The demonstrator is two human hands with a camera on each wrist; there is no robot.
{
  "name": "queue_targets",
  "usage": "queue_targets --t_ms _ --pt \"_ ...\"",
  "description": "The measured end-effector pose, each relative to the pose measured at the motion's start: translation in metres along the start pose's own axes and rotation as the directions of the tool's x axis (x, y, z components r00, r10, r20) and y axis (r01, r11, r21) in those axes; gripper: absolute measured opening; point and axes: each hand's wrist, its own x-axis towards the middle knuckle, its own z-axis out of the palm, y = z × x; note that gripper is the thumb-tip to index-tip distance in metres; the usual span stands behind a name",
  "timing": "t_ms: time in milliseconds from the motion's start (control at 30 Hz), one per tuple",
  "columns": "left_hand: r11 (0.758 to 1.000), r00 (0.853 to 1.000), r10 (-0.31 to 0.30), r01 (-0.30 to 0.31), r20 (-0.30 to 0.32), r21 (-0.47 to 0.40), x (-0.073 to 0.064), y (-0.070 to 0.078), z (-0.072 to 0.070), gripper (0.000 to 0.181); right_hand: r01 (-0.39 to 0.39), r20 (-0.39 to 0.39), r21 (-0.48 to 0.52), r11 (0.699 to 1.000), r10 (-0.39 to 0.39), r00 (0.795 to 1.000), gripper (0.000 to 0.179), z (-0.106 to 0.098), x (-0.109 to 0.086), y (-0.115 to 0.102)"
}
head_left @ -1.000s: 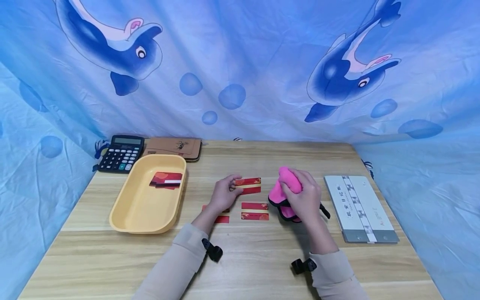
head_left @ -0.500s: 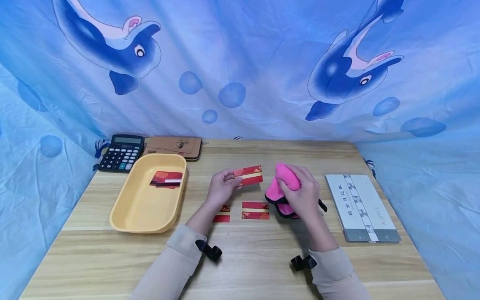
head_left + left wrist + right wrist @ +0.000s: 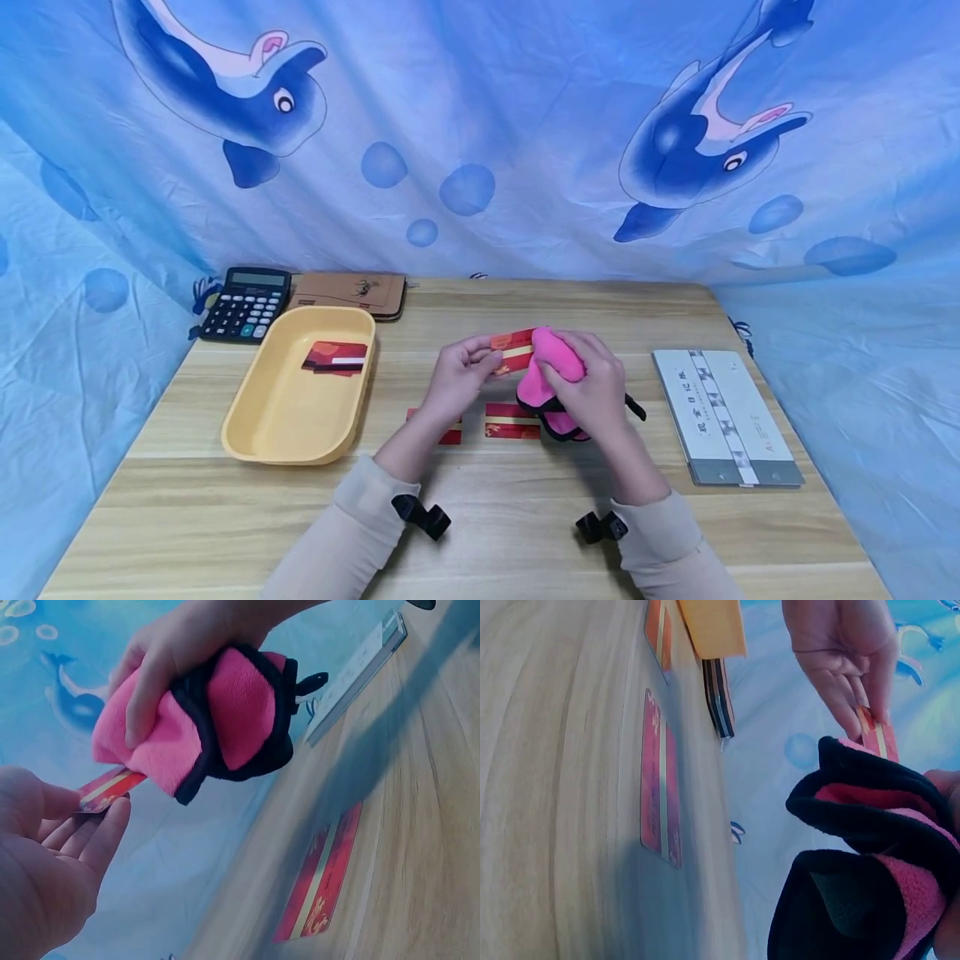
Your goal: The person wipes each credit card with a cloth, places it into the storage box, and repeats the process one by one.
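Pinching a red card (image 3: 513,352) by one end mid-frame, the left hand (image 3: 459,377) likely steadies it for pink cloth (image 3: 534,387) the right hand (image 3: 598,385) grips.

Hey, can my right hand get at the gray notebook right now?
Probably, after letting go: the right hand grips the pink cloth, but nothing visible blocks its way to the gray notebook.
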Motion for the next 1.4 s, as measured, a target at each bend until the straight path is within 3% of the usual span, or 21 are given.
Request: queue_targets --t_ms 133,300,433,600,700,900,1067,1200,1400 --pt "0.999 0.999 0.031 -0.032 0.014 0.041 -0.003 0.000 0.004 0.028 0.007 0.003 -0.053 0.999 -0.007 1.000 0.045 0.004 0.001 -0.007" --pt "0.989 0.993 0.089 -0.097 0.073 0.111 -0.004 -0.002 0.007 0.029 0.077 0.048 -0.068 0.995 -0.074 0.996 0.042 0.013 0.003 -0.021" --pt "0.981 0.990 0.115 -0.126 0.080 0.147 -0.005 -0.003 0.007 0.031 0.138 0.080 -0.078 0.987 -0.131 0.988 0.042 0.018 0.001 -0.030" --pt "0.990 0.991 0.121 -0.124 0.052 0.070 -0.003 -0.002 0.002 0.032 0.197 0.136 -0.097 0.976 -0.183 0.974 0.045 0.018 -0.005 -0.036" --pt "0.996 0.996 0.092 -0.093 0.020 0.017 -0.002 0.000 0.000 0.034 0.210 0.158 -0.121 0.970 -0.190 0.969 0.046 0.015 -0.008 -0.037" --pt "0.998 0.998 0.055 -0.056 -0.025 -0.023 -0.003 0.006 -0.004 0.036 0.139 0.088 -0.189 0.972 -0.124 0.988 0.042 0.005 -0.009 -0.023" --pt "1.000 1.000 0.021 -0.021 0.001 0.006 -0.004 0.007 -0.009 0.037 0.062 -0.001 -0.228 0.972 -0.064 0.998 0.041 -0.003 -0.002 -0.012" --pt "0.999 1.000 0.015 -0.016 0.021 0.049 -0.006 0.007 -0.010 0.038 0.042 0.003 -0.254 0.966 -0.043 0.999 0.041 -0.005 0.003 -0.011" --pt "0.990 0.997 0.064 -0.068 0.035 0.120 -0.007 0.007 -0.008 0.037 0.002 0.045 -0.277 0.961 0.010 0.999 0.041 -0.004 0.008 -0.019"
